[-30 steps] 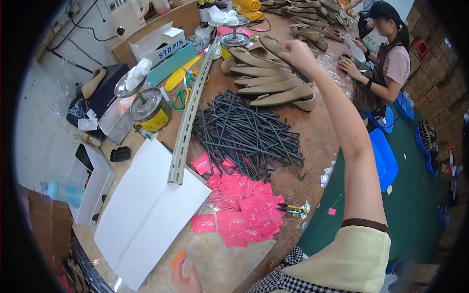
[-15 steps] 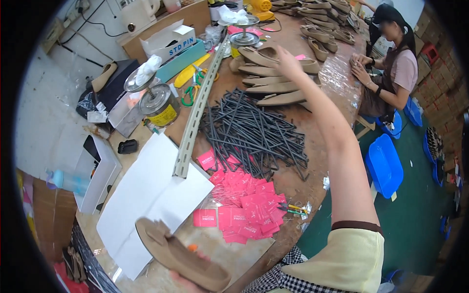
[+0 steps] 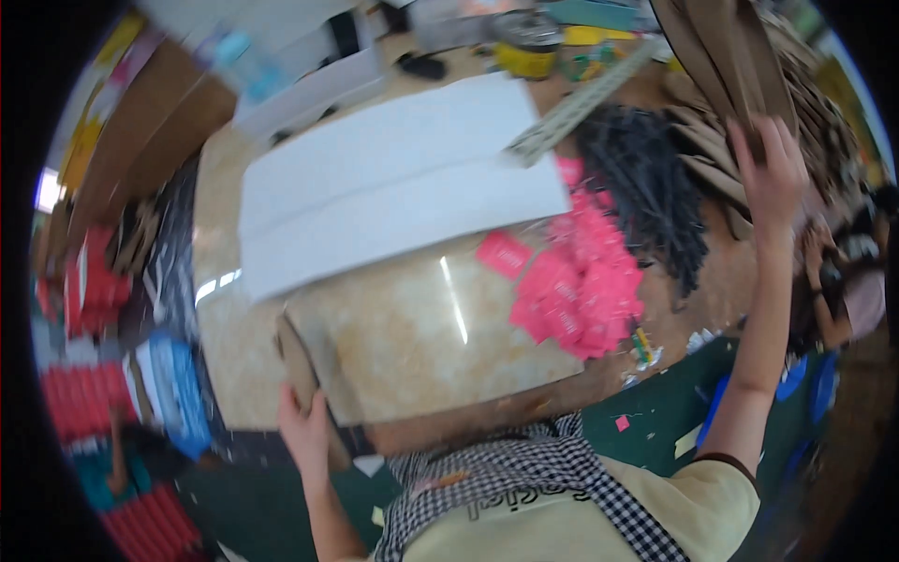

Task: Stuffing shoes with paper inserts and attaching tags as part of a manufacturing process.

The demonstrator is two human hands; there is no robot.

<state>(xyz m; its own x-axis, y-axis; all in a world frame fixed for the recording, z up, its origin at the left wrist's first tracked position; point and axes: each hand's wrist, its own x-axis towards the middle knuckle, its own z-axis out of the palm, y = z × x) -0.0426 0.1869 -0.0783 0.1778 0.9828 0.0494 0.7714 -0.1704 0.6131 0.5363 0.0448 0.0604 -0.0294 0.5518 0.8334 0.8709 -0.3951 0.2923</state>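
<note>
Head view: I see the left hand (image 3: 305, 423) gripping a brown flat shoe (image 3: 299, 363) at near left; the right hand (image 3: 773, 173) grips brown footwear (image 3: 704, 51) far right, blurred, possibly paired. Step, I judge: shoe handling. Next move requires secure grips.

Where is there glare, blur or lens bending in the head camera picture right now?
Head view: white glare streaks on the tabletop; head view: blur smears the dark rods, pink tags and shoe in the left hand; head view: fisheye bending near the rim, with black corners.
</note>
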